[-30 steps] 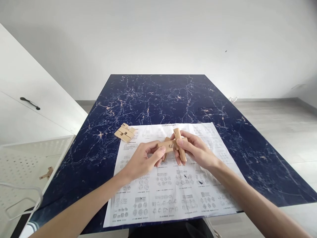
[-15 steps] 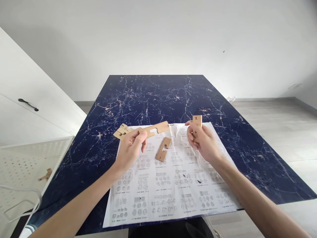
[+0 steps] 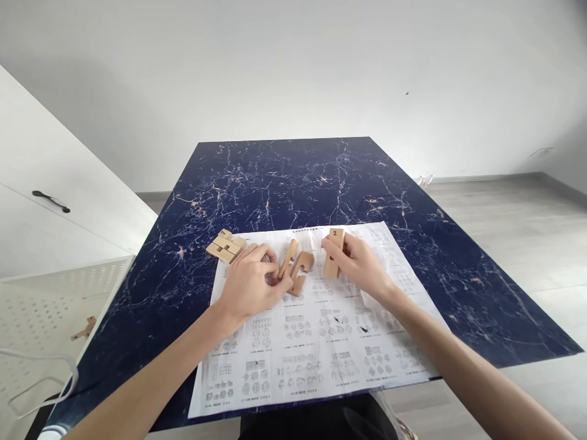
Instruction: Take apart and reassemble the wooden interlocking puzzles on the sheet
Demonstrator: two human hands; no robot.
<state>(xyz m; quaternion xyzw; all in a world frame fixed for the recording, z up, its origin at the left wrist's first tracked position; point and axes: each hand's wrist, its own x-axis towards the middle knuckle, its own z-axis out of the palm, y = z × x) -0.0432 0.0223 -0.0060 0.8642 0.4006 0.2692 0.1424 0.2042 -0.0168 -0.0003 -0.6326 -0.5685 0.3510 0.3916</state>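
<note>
My left hand [image 3: 257,278] pinches a notched wooden puzzle piece [image 3: 290,252] at its lower end and tilts it up on edge. Right beside it, on the printed sheet [image 3: 343,373], lies a flat wooden piece marked 1 [image 3: 303,269] with a cut-out in one side; the left fingertips are close to its lower end. My right hand [image 3: 360,263] grips an upright wooden piece marked 2 [image 3: 337,237], partly covered by the fingers. Left of my left hand, several wooden pieces [image 3: 225,245] lie together, the top one marked 3.
The sheet with rows of small diagrams lies on a dark blue marbled table [image 3: 284,177]. At the left are a white cabinet [image 3: 68,165] with a black handle, a perforated white surface [image 3: 41,305], another wooden piece [image 3: 84,329] and a white cable [image 3: 68,360].
My left hand has lowered and turned its piece from lying sideways to standing beside the piece marked 1. My right hand has moved left and down with the piece marked 2.
</note>
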